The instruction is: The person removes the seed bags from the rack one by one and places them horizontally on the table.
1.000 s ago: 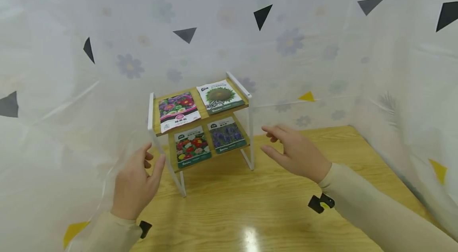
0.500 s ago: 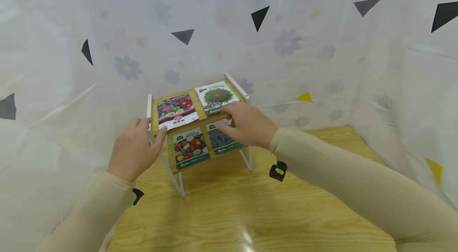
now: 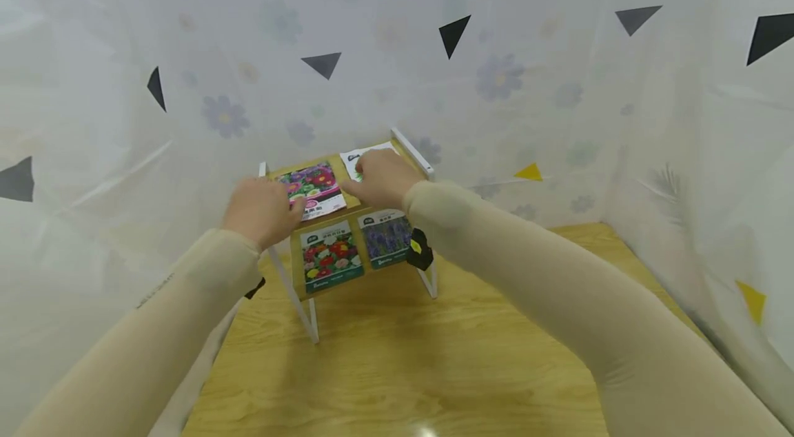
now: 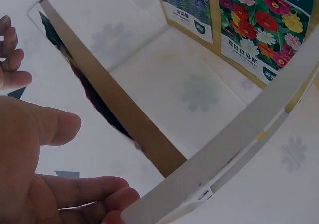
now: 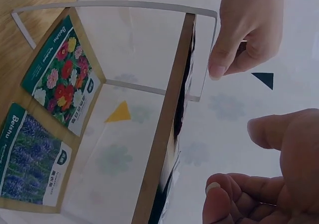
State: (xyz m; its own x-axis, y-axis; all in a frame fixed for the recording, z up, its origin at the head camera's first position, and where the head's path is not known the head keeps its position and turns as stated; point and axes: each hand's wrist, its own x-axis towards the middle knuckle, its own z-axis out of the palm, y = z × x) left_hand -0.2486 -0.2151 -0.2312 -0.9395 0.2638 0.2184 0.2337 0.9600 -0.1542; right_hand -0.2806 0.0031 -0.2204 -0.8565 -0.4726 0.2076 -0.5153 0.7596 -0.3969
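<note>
Right hand (image 3: 387,178) has moved forward above the white packet (image 3: 350,163).

I'm seeing a two-tier rack (image 3: 412,151) standing on the bench (image 3: 384,368), with a backdrop (image 3: 397,92) rising behind. Two packets are lying side by side on each tier: upper left packet (image 3: 319,182), upper right packet (image 3: 351,163), lower left packet (image 3: 331,258), lower right packet (image 3: 384,240). The left hand (image 3: 263,209) is covering the upper tier's left front corner; the right hand (image 3: 384,178) is partly hiding the upper right packet.
</note>
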